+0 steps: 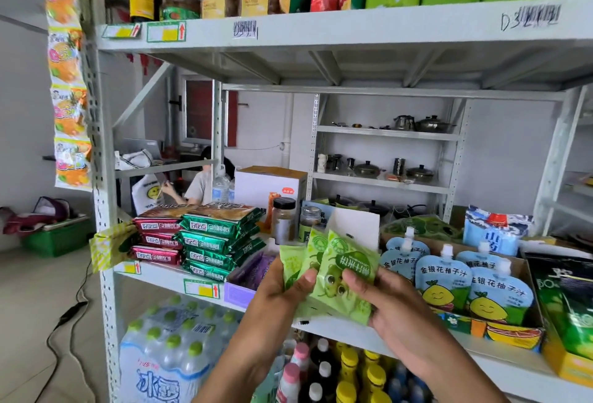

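Note:
Both my hands hold a fan of light green snack packets in front of the middle shelf of a grey metal rack. My left hand grips the packets from the left, thumb on their front. From the right, my right hand pinches the front packet, which shows a cartoon face with big eyes. The packets' lower edges are partly hidden behind my fingers.
On the middle shelf lie stacked red and green biscuit packs, jars, and a carton of spouted juice pouches. Bottled water and drink bottles fill the lower shelf. A person sits behind the rack. A cable runs across the floor.

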`<state>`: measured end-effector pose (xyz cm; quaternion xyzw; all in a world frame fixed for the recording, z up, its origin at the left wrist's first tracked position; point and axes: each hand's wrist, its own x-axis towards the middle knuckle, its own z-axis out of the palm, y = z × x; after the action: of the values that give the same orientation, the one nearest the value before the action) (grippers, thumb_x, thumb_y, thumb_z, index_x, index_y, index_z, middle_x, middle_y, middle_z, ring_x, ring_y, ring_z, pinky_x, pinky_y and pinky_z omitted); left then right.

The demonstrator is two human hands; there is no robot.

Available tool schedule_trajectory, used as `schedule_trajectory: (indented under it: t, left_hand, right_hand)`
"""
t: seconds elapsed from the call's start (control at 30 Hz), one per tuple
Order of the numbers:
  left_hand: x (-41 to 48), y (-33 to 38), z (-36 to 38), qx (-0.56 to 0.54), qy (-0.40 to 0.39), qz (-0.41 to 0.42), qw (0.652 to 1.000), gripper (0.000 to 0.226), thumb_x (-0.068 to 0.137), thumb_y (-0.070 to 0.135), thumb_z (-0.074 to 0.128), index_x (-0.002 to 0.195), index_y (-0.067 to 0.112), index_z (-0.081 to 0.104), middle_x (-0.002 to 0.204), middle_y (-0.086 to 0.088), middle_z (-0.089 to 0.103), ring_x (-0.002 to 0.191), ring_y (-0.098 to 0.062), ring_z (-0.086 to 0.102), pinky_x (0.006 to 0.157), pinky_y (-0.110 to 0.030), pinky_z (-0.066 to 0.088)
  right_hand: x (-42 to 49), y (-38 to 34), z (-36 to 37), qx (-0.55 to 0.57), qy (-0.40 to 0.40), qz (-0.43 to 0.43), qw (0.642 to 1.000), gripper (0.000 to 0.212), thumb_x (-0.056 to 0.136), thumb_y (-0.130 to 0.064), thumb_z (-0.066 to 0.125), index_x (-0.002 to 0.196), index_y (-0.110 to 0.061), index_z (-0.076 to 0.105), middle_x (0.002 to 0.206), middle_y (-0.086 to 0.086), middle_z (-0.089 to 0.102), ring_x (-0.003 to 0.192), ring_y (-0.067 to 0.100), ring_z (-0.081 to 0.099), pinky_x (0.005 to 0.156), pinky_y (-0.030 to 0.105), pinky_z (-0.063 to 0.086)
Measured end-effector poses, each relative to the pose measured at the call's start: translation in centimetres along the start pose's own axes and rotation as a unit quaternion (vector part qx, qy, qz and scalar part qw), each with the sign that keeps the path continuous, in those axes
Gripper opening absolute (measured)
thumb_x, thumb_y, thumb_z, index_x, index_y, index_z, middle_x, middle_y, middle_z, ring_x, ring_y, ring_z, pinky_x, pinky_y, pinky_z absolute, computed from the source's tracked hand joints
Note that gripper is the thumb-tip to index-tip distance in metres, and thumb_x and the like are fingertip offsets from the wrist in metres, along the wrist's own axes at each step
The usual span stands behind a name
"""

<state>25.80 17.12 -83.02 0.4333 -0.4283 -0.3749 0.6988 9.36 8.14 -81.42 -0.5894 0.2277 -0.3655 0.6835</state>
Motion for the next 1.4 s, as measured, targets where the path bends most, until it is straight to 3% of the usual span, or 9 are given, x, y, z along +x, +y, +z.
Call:
schedule_trajectory:
  t: [0.2,0.33,0.53,0.73,0.9,1.0,1.1,1.17,1.4]
  left_hand:
    - [-0.5,1.0,-1.4,0.039,-0.03,-0.016,0.999,0.036,0.095,0.005,0.067,0.127,0.018,0.061,0.117,0.001,0.077,0.118,-0.02,0.069,0.108,-0.047,0.048]
    - [-0.6,1.3,-1.6,-0.051,0.021,-0.065,0.996,0.018,0.099,0.01,0.061,0.107,0.024,0.066,0.093,0.012,0.08,0.084,0.0,0.076,0.092,-0.037,0.051]
    - [0.1,1.2,-3.0,-0.039,0.088,-0.067,0.993,0.022,0.101,0.016,0.057,0.119,0.011,0.07,0.11,-0.008,0.079,0.106,-0.024,0.075,0.109,-0.047,0.048]
    - [0.2,1.1,-3.0,-0.033,0.095,-0.065,0.993,0.025,0.1,0.016,0.059,0.121,0.007,0.068,0.109,-0.011,0.079,0.101,-0.024,0.076,0.095,-0.04,0.053]
    - [0.0,1.8,-2.3,-0.006,0.066,-0.026,0.997,0.018,0.103,0.01,0.054,0.108,0.008,0.072,0.102,-0.01,0.08,0.093,-0.019,0.078,0.086,-0.029,0.057]
    - [0.0,1.8,-2.3,0.042,0.051,0.042,0.997,0.016,0.101,0.005,0.057,0.104,0.008,0.072,0.097,-0.006,0.08,0.096,-0.022,0.077,0.079,-0.02,0.057]
    - [-0.1,2.0,-2.3,0.1,0.069,0.127,0.985,0.018,0.095,-0.007,0.061,0.087,0.008,0.068,0.076,0.01,0.076,0.076,-0.003,0.074,0.075,-0.014,0.055]
    - [0.0,2.0,-2.5,0.174,0.095,0.22,0.955,0.028,0.089,-0.014,0.066,0.1,0.011,0.073,0.097,0.007,0.08,0.097,-0.007,0.074,0.083,-0.019,0.057]
    - [0.6,0.7,-2.9,0.344,0.159,0.427,0.821,0.057,0.063,-0.039,0.061,0.086,0.01,0.079,0.117,-0.005,0.066,0.122,-0.024,0.061,0.09,-0.027,0.051]
  right_hand:
    - [-0.2,-0.4,0.0,-0.139,-0.023,0.032,0.99,0.075,0.063,-0.057,0.092,0.12,-0.016,0.066,0.113,-0.005,0.078,0.117,0.022,0.068,0.113,0.058,0.042]
    - [0.1,-0.4,0.1,-0.106,-0.035,0.02,0.994,0.073,0.064,-0.044,0.094,0.124,-0.012,0.065,0.121,0.003,0.076,0.118,0.022,0.07,0.114,0.058,0.041]
    - [-0.2,-0.8,0.3,-0.084,0.0,-0.148,0.985,0.056,0.074,-0.017,0.083,0.126,-0.025,0.064,0.121,0.0,0.076,0.117,0.019,0.071,0.098,0.033,0.055]
    - [0.4,-0.9,-1.0,-0.394,0.067,-0.409,0.821,0.066,0.069,0.014,0.086,0.107,-0.036,0.065,0.122,-0.012,0.062,0.124,0.018,0.058,0.101,0.024,0.046]
    - [0.5,-0.9,-1.2,-0.468,0.094,-0.486,0.732,0.078,0.053,0.025,0.085,0.102,-0.033,0.067,0.122,-0.011,0.057,0.129,0.017,0.05,0.104,0.019,0.037]
    - [-0.1,-1.3,-1.2,-0.445,0.069,-0.459,0.766,0.071,0.063,0.018,0.087,0.106,-0.034,0.068,0.124,-0.014,0.061,0.127,0.016,0.057,0.101,0.023,0.046]
    - [-0.8,-2.0,-1.0,-0.305,0.013,-0.335,0.891,0.051,0.073,-0.013,0.09,0.109,-0.043,0.071,0.12,-0.009,0.073,0.117,0.013,0.067,0.1,0.031,0.054]
    - [-1.0,-2.3,-1.4,-0.239,-0.009,-0.256,0.936,0.049,0.069,-0.021,0.088,0.107,-0.047,0.071,0.117,-0.009,0.076,0.111,0.012,0.071,0.1,0.035,0.056]
    - [-0.5,-1.8,-3.9,-0.361,-0.043,-0.315,0.877,0.045,0.077,0.0,0.085,0.104,-0.032,0.068,0.125,-0.005,0.068,0.138,0.014,0.054,0.113,0.037,0.043]
